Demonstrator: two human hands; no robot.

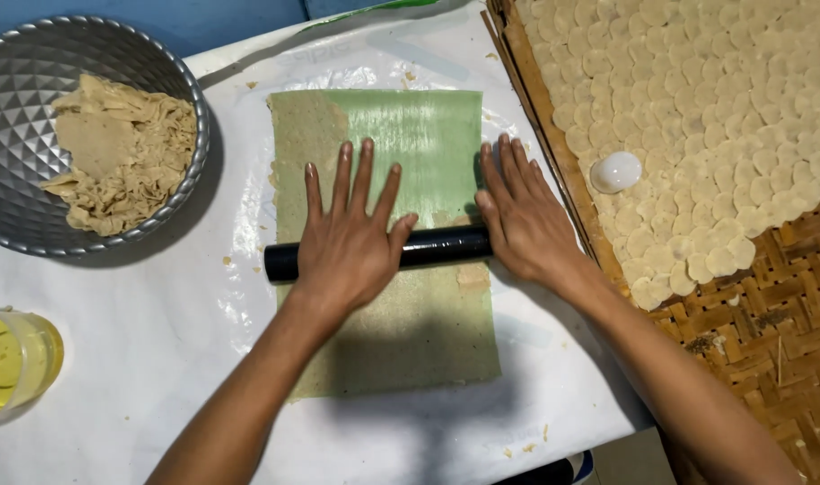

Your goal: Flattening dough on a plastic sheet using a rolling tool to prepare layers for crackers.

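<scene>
Head view: left hand [349, 235] and right hand [520, 216] both flat, fingers spread, palms pressing a black rolling pin [432, 248], no grasp. Pin lies crosswise on a thin dough sheet [401, 323] over a green liner [428, 135], mid white surface [158, 341]. Metal bowl [33, 72] of dough scraps far left, oil cup [10, 359] lower left, woven tray [769, 305] of dough discs right.

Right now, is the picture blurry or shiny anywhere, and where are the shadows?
Head view: mostly sharp; glare streaks the green sheet above the black roller, dark shadows lie under both arms near the bottom edge, and the metal bowl glints.
</scene>
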